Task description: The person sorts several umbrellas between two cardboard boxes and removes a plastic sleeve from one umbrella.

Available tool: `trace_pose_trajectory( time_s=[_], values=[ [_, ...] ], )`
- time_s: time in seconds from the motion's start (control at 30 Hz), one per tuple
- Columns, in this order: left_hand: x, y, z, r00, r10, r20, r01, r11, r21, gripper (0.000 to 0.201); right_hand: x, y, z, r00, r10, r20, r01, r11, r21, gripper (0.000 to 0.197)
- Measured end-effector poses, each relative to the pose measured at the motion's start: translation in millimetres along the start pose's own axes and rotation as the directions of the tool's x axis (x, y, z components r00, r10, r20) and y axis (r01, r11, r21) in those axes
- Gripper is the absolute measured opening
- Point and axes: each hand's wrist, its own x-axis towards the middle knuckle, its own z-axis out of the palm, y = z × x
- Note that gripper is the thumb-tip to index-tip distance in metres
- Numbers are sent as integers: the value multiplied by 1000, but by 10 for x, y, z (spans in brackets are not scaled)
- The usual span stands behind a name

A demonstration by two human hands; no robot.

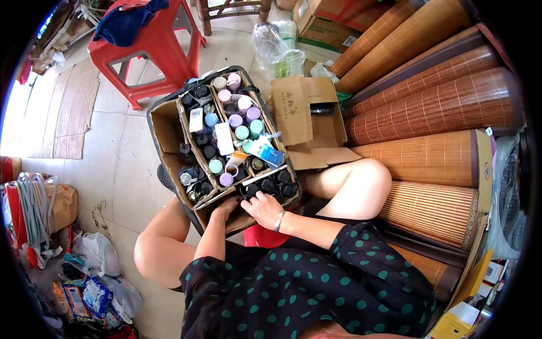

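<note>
A dark-rimmed box with cardboard dividers (165, 120) stands in front of me between my knees. It is packed with folding umbrellas, their handle ends upward: pastel pink, purple and mint-green umbrellas (241, 132) in the middle, and black umbrellas (271, 185) at the near right. My left hand (227, 207) reaches down into the near compartment, its fingertips hidden. My right hand (263, 210), a silver bracelet at its wrist, is at that compartment's right part beside the black umbrellas. Its fingers are bent, and what they grip cannot be made out. White tags (223, 139) hang among the umbrellas.
An opened cardboard carton (291, 113) lies right of the box. Rolled bamboo blinds (435, 101) line the right side. A red plastic stool (144, 62) with dark blue cloth stands at the far left. Plastic bags (101, 254) and hangers (35, 212) lie at the left.
</note>
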Motion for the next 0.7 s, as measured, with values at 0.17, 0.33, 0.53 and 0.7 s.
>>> trace_pose_trajectory(
  time_s=[0.17, 0.33, 0.53, 0.7],
  values=[
    [577, -643, -291, 991, -130, 28, 133, 955, -265, 43, 265, -161, 11, 965, -221, -142, 215, 975, -55, 7],
    [823, -791, -25, 1000, -1, -22, 1, 1000, 4, 33, 3, 29, 108, 996, -73, 48, 80, 985, -153, 14],
    [1120, -1196, -61, 926, 378, 23, -331, 779, 532, 45, 134, -74, 54, 995, -20, 96, 13, 998, 65, 15],
    [914, -851, -110, 971, 67, -230, -63, 998, 25, 52, 144, -373, 109, 976, -207, -69, 214, 969, 120, 6]
  ],
)
